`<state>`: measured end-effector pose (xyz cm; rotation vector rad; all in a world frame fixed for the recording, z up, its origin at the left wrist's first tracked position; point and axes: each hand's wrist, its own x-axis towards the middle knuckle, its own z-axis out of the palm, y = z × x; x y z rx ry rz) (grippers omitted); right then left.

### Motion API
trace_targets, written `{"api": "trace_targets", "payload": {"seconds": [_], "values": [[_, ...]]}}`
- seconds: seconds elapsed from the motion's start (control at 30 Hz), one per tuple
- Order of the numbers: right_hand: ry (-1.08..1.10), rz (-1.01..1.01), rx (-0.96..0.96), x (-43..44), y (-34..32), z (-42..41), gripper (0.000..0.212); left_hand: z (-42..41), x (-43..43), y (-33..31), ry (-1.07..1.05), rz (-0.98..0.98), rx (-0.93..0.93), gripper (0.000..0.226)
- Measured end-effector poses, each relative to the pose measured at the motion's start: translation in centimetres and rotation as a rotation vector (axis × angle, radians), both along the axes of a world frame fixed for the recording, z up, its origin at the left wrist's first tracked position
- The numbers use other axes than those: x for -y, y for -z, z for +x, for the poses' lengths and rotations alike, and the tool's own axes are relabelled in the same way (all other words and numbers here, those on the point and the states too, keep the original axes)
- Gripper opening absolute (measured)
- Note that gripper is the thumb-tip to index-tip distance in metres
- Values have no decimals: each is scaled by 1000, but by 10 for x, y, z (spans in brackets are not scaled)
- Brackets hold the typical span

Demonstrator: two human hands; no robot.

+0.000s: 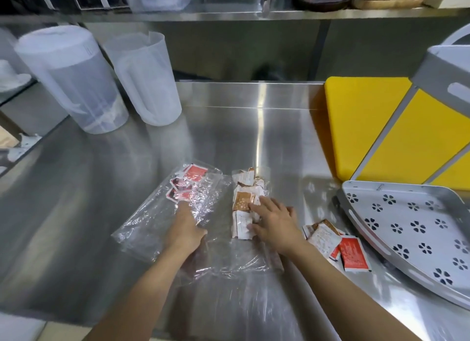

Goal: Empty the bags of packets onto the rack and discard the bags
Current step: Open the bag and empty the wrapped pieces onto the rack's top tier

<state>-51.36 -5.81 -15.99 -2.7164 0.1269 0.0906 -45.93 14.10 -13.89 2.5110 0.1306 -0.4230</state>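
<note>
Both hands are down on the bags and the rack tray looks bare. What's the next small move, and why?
Probably close the right hand on the brown-and-white packets under its fingers and carry them right to the perforated rack tray. That hand already lies flat on the pile, the tray holds nothing visible, and the left hand rests on the clear bag of red packets.

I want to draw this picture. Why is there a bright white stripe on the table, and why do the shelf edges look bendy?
In the head view, the stripe is glare: a light above reflecting off the shiny steel table. The wide-angle lens bends the shelf edges and tilts the jugs. The clear bags sparkle too. Everything looks slightly soft, the top most of all.
</note>
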Motion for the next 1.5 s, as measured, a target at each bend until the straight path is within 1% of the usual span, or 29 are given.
{"api": "trace_targets", "payload": {"seconds": [0.07, 0.1, 0.13, 0.17, 0.2, 0.23, 0.27, 0.3, 0.4, 0.43, 0.5, 0.57, 0.6, 0.67, 0.73, 0.8, 0.87, 0.9, 0.97, 1.0, 1.03, 1.07, 1.13, 1.2, 1.27, 1.3, 1.37, 1.43, 1.5], "values": [[-14, -84, 54, -5, -2, 3, 47, -4, 5, -1, 56, 184, 262, 65], [-13, -105, 85, -8, -4, 4, 46, -6, 11, -2, 95, 202, 422, 60], [5, -115, 129, -11, -5, 5, 46, -9, 17, -3, 140, 135, 498, 52], [41, -114, 183, -14, -6, 7, 44, -10, 24, -5, 174, 7, 467, 44], [87, -102, 231, -17, -7, 8, 42, -11, 31, -6, 178, -128, 345, 40], [132, -72, 256, -19, -7, 9, 39, -12, 39, -7, 160, -235, 174, 39], [165, -16, 248, -22, -7, 10, 38, -13, 47, -7, 120, -317, 18, 41], [177, 61, 218, -23, -5, 10, 39, -15, 54, -6, 68, -372, -88, 40], [146, 307, 118, -26, 0, 11, 42, -15, 68, -8, -122, -504, -258, 27], [145, 386, 115, -26, 0, 11, 39, -15, 71, -11, -171, -583, -353, 28], [176, 590, 114, -25, -4, 11, 23, -14, 75, -19, -187, -737, -493, 30], [215, 836, 101, -20, -11, 11, 14, -10, 78, -22, -115, -869, -438, 36], [245, 951, 95, -16, -14, 11, 17, -10, 80, -23, -69, -907, -380, 40], [360, 1114, 63, -4, -17, 11, 36, -11, 87, -22, 43, -905, -294, 39], [519, 1158, 31, 10, -19, 10, 48, -16, 95, -20, 197, -895, -266, 29], [650, 1075, 8, 26, -18, 4, 44, -25, 101, -15, 307, -903, -274, 29], [662, 900, -32, 40, -18, -5, 39, -32, 105, -5, 385, -789, -197, 27], [627, 810, -47, 44, -19, -9, 39, -33, 106, 5, 471, -641, -82, 29], [540, 657, -46, 49, -18, -14, 46, -35, 108, 21, 666, -246, 167, 39], [501, 569, -30, 49, -18, -15, 51, -37, 109, 25, 718, -122, 243, 43], [457, 446, -5, 50, -18, -15, 55, -39, 110, 27, 748, -80, 282, 45], [408, 293, 5, 51, -18, -15, 58, -40, 111, 28, 758, -92, 290, 46], [322, -5, -26, 53, -17, -14, 59, -40, 110, 29, 757, -186, 284, 43], [280, -188, -87, 53, -19, -13, 54, -38, 106, 26, 721, -279, 265, 40], [253, -306, -129, 50, -25, -10, 47, -33, 97, 19, 650, -318, 253, 34], [241, -352, -126, 46, -29, -8, 45, -29, 90, 16, 603, -310, 266, 32], [212, -378, -38, 38, -39, -4, 42, -18, 79, 10, 490, -237, 345, 28], [102, -270, 97, 18, -47, 0, 44, -4, 61, 4, 346, -41, 447, 33], [-61, -89, 137, -11, -52, -1, 55, 7, 41, 0, 216, 159, 459, 46]]}}
